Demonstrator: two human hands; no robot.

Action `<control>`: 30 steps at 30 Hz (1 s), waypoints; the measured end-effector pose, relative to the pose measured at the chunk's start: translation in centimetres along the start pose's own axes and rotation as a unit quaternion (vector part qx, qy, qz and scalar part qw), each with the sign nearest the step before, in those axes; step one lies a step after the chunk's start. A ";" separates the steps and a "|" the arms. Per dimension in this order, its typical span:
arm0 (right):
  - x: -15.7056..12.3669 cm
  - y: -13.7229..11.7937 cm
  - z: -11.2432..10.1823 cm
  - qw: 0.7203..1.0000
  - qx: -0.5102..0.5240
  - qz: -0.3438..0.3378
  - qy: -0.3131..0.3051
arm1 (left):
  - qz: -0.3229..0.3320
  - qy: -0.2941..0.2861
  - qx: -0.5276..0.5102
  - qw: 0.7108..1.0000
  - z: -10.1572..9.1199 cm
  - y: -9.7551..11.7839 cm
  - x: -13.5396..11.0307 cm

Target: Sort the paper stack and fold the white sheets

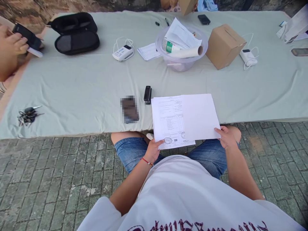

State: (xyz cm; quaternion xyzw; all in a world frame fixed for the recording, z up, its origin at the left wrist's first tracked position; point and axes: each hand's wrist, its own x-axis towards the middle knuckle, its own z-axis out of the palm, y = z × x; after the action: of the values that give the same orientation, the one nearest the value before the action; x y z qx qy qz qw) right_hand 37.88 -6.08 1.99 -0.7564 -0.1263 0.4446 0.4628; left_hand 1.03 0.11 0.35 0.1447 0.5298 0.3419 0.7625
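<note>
Printed sheets of paper (168, 118) with stamps near the bottom rest over the table's near edge. My left hand (154, 150) pinches their lower left corner, thumb on top. A blank white sheet (199, 115) overlaps the right side of the printed ones. At its lower right corner, my right hand (226, 137) grips it between thumb and fingers. Just beyond the papers' upper left corner lies a black stapler (147, 95). Left of the stapler is a dark, pixelated flat object (130, 109), its kind hidden.
On the cloth-covered table (79, 96) are keys (29, 115), an open black case (75, 33), white corded devices (123, 53), a plastic basin (181, 65) holding papers and a roll, and a cardboard box (225, 46). Another person's hand (13, 43) holds a dark device at far left.
</note>
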 end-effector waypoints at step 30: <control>1.3 -0.4 -1.7 0.986 0.140 -0.044 0.080 | 0.025 0.043 -0.022 0.999 0.5 1.4 0.6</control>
State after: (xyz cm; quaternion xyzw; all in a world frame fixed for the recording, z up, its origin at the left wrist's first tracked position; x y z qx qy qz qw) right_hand 40.09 -6.07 1.85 -0.7114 -0.0588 0.3747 0.5917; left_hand 1.11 1.60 0.92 0.1267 0.5506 0.3783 0.7332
